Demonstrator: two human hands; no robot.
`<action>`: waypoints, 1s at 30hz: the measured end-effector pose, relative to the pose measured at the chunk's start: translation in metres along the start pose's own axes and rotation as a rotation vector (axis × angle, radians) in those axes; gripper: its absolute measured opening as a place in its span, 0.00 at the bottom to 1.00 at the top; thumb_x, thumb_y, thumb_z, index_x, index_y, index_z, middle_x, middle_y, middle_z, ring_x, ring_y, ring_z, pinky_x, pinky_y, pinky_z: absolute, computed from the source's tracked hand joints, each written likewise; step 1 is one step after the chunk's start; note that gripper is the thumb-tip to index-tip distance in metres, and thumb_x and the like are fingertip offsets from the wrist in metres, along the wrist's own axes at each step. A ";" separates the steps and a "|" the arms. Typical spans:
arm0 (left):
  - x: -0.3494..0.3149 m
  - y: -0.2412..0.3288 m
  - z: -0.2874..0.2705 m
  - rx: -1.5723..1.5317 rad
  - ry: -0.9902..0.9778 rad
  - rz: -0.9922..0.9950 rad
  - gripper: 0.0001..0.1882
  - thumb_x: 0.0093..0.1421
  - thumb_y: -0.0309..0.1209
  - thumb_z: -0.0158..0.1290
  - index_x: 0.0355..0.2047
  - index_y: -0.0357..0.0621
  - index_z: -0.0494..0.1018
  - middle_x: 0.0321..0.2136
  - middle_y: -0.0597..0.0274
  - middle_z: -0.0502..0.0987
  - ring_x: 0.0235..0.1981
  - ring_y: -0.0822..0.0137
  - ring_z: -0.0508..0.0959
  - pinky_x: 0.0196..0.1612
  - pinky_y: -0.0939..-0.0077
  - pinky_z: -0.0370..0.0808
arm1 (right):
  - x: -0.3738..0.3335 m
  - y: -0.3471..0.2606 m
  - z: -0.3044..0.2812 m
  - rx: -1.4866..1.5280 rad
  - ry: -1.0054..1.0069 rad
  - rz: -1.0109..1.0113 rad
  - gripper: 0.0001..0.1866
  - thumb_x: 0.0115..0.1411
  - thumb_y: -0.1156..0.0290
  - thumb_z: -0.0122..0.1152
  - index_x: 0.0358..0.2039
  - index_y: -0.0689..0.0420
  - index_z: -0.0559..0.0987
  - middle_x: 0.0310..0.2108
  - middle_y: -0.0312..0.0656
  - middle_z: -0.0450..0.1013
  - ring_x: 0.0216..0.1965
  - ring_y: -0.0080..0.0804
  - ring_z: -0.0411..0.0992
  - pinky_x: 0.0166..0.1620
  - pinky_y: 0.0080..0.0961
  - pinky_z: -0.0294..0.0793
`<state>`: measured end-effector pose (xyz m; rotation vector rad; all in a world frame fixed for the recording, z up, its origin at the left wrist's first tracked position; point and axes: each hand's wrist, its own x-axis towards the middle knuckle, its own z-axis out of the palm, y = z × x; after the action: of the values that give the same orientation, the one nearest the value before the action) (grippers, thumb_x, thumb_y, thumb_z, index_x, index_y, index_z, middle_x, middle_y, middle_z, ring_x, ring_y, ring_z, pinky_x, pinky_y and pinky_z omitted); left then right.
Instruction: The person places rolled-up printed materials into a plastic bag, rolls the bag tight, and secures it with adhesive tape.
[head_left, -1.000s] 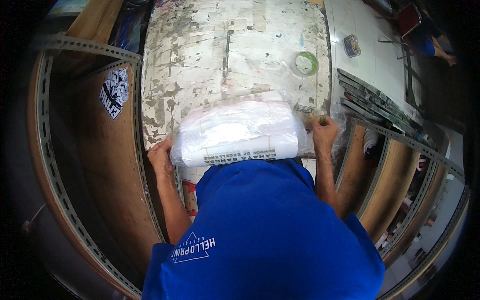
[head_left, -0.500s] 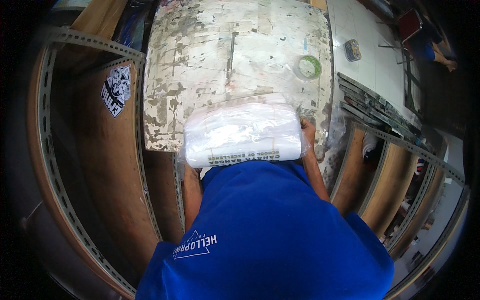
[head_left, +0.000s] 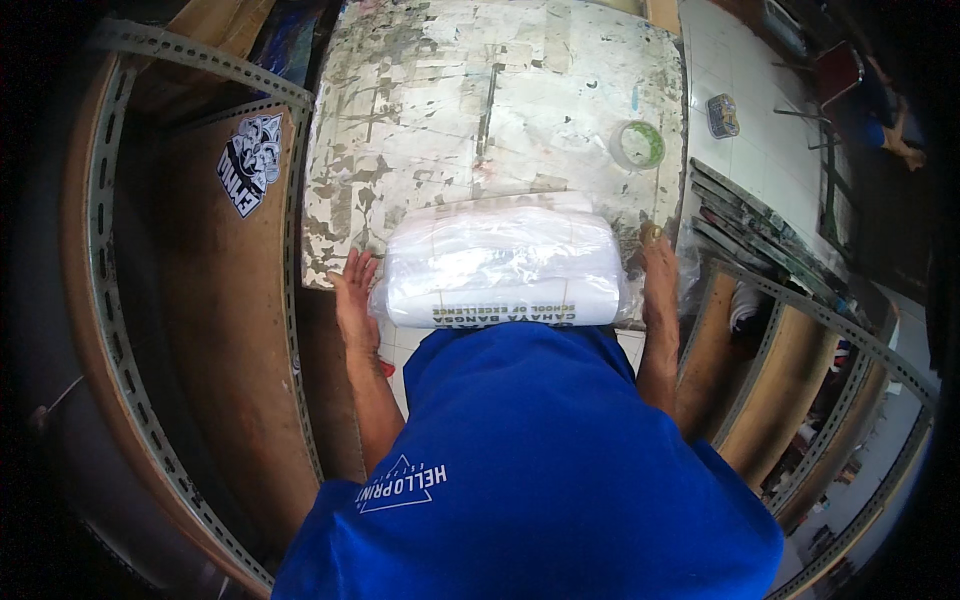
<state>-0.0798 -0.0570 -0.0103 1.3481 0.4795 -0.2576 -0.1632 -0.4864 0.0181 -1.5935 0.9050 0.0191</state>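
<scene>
At the table's near edge, I am holding a bundle.
My left hand and right hand are lying open, pressing its two sides.

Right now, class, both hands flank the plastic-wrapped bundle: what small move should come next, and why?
Probably push the bundle farther onto the table. The left hand and right hand press its two ends, and its near edge overhangs the table's front edge, while bare top lies beyond it.
</scene>
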 end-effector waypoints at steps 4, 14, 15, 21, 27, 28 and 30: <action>-0.020 -0.004 0.038 -0.178 -0.186 -0.369 0.48 0.63 0.69 0.21 0.65 0.40 0.59 0.60 0.54 0.68 0.59 0.58 0.69 0.63 0.63 0.64 | -0.013 -0.003 0.022 0.300 -0.446 0.176 0.42 0.66 0.36 0.31 0.70 0.55 0.50 0.69 0.47 0.46 0.69 0.38 0.45 0.68 0.32 0.44; -0.012 0.002 0.043 -0.275 -0.146 -0.314 0.49 0.62 0.70 0.26 0.67 0.40 0.55 0.62 0.54 0.64 0.61 0.62 0.66 0.64 0.68 0.62 | 0.009 0.083 0.023 0.586 -0.247 0.169 0.32 0.71 0.51 0.42 0.64 0.63 0.63 0.62 0.46 0.63 0.61 0.34 0.62 0.62 0.27 0.60; -0.008 -0.008 0.044 -0.241 -0.100 -0.391 0.47 0.64 0.68 0.27 0.66 0.39 0.58 0.59 0.53 0.68 0.57 0.62 0.71 0.60 0.69 0.67 | 0.004 0.061 0.027 0.465 -0.324 0.121 0.34 0.70 0.49 0.43 0.66 0.62 0.59 0.65 0.47 0.59 0.64 0.37 0.58 0.65 0.28 0.53; -0.006 -0.005 0.037 -0.142 -0.240 -0.423 0.40 0.67 0.62 0.34 0.59 0.37 0.65 0.51 0.54 0.75 0.48 0.65 0.77 0.50 0.70 0.74 | -0.019 -0.040 0.009 0.054 -0.550 -0.120 0.48 0.56 0.54 0.66 0.69 0.61 0.53 0.68 0.54 0.53 0.68 0.42 0.52 0.68 0.32 0.49; 0.024 -0.022 0.027 0.420 -0.244 -0.260 0.35 0.68 0.58 0.37 0.55 0.36 0.69 0.47 0.56 0.77 0.43 0.67 0.78 0.45 0.71 0.76 | -0.016 -0.030 0.013 0.094 -0.544 -0.077 0.56 0.40 0.65 0.78 0.67 0.63 0.57 0.62 0.52 0.64 0.63 0.42 0.61 0.66 0.34 0.56; 0.024 -0.013 0.036 0.393 -0.282 -0.241 0.35 0.69 0.57 0.38 0.54 0.35 0.70 0.46 0.57 0.77 0.42 0.67 0.78 0.44 0.71 0.76 | -0.014 -0.023 0.007 0.116 -0.532 -0.090 0.55 0.40 0.65 0.78 0.67 0.63 0.58 0.61 0.51 0.65 0.62 0.41 0.63 0.65 0.34 0.57; 0.008 0.026 0.061 0.183 -0.365 -0.233 0.28 0.69 0.50 0.44 0.49 0.34 0.74 0.39 0.63 0.77 0.37 0.71 0.75 0.41 0.73 0.74 | -0.009 0.006 -0.006 0.208 -0.495 -0.145 0.51 0.42 0.67 0.76 0.66 0.63 0.60 0.59 0.49 0.67 0.60 0.39 0.65 0.64 0.33 0.59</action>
<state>-0.0503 -0.1100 0.0170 1.3838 0.3089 -0.7399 -0.1752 -0.4862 0.0188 -1.3687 0.3919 0.2028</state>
